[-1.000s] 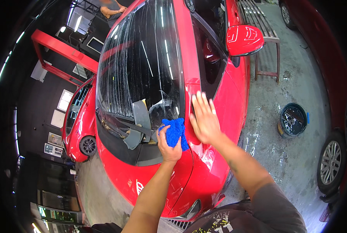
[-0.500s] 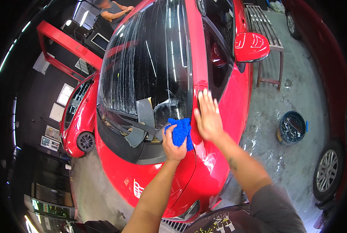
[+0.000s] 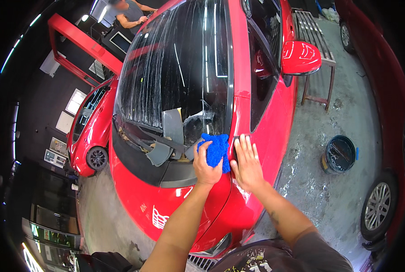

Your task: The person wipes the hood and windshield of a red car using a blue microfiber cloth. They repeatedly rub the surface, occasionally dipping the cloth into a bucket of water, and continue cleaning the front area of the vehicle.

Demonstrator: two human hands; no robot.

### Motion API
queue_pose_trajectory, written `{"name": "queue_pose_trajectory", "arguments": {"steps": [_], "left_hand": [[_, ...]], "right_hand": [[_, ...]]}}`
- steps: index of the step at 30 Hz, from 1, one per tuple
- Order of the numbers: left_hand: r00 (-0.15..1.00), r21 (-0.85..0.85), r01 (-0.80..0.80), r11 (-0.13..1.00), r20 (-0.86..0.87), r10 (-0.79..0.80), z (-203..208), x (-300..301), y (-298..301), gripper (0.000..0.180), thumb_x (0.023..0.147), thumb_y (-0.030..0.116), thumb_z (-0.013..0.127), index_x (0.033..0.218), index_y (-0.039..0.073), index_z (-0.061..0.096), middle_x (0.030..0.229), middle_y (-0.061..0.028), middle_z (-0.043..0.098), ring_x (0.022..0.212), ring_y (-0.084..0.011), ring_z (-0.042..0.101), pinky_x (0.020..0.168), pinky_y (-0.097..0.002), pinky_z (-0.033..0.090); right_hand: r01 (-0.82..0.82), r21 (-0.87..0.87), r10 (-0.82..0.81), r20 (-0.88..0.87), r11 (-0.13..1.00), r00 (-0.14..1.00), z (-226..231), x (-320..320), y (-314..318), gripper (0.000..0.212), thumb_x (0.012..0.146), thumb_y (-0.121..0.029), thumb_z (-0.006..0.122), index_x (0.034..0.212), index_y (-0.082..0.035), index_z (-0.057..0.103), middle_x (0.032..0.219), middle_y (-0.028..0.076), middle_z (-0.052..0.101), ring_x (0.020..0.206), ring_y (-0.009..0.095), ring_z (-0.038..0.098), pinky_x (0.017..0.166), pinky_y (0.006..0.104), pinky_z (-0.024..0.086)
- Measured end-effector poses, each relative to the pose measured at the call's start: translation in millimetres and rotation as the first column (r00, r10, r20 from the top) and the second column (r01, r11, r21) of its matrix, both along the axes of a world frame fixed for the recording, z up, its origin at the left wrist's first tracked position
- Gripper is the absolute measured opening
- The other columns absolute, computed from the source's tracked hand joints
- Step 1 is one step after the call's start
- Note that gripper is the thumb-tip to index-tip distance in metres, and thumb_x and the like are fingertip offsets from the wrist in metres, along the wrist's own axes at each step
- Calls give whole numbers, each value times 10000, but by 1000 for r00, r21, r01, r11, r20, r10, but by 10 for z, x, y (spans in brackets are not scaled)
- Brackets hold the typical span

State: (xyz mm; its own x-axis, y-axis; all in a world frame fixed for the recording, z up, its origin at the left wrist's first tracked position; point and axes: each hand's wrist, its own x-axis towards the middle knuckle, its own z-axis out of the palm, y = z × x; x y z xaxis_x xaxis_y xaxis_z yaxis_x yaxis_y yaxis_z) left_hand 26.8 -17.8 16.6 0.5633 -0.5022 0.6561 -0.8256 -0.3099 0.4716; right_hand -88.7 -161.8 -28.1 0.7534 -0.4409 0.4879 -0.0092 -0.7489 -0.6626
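A blue microfibre towel (image 3: 214, 152) is bunched in my left hand (image 3: 207, 167), against the lower corner of the windscreen (image 3: 175, 86) of a red car (image 3: 202, 208). My right hand (image 3: 248, 167) lies flat on the red panel beside the windscreen pillar, its fingers stretched out and close together. A small dark pad-like thing (image 3: 235, 144) shows beside and under those fingers; most of it is hidden. Grey sheet pieces (image 3: 172, 126) with torn edges lie at the base of the windscreen, next to the towel. White streaks run down the glass.
A dark bucket (image 3: 339, 155) stands on the wet floor to the right, near a slatted metal bench (image 3: 313, 38). Another red car (image 3: 94, 122) and a red lift frame (image 3: 82, 47) are at the left. A person (image 3: 129, 16) stands at the far side.
My right hand has slid down the panel toward me, closer to the towel. My left hand keeps the towel at nearly the same windscreen corner. The view has shifted slightly.
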Motion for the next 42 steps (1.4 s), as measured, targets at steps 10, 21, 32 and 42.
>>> {"name": "queue_pose_trajectory", "arguments": {"steps": [10, 21, 32, 42], "left_hand": [[1000, -11, 18, 1000, 23, -18, -57, 56, 37, 630, 830, 46, 863, 1422, 24, 647, 1345, -260, 659, 1293, -503, 647, 1152, -556, 506], [999, -70, 28, 997, 31, -26, -47, 53, -15, 584, 865, 60, 836, 1413, 5, 641, 1316, -263, 648, 1262, -499, 646, 1146, -543, 502], [1000, -61, 28, 998, 13, -27, -125, 86, -4, 601, 900, 134, 854, 1451, 48, 629, 1361, -271, 638, 1278, -523, 649, 1115, -563, 531], [999, -56, 18, 998, 39, -16, -119, 74, 9, 608, 892, 123, 863, 1450, 54, 633, 1366, -264, 644, 1277, -520, 659, 1110, -551, 540]], "right_hand": [[-39, 29, 43, -146, 999, 988, -343, -378, 612, 766, 1175, -322, 573, 1806, 21, 307, 1885, 301, 267, 1781, 456, 200, 1422, 657, 145], [-152, -176, 123, -162, 973, 979, -825, -726, 455, 720, 1164, -361, 600, 1760, 1, 420, 1840, 266, 387, 1747, 440, 298, 1416, 658, 186], [-200, -241, 128, -286, 950, 950, -751, -846, 485, 698, 1164, -372, 614, 1770, -72, 438, 1876, 168, 373, 1762, 354, 295, 1421, 648, 187], [-143, -290, 78, -226, 946, 971, -628, -655, 394, 707, 1166, -397, 616, 1782, -107, 428, 1867, 153, 393, 1765, 341, 296, 1416, 663, 190]]}}
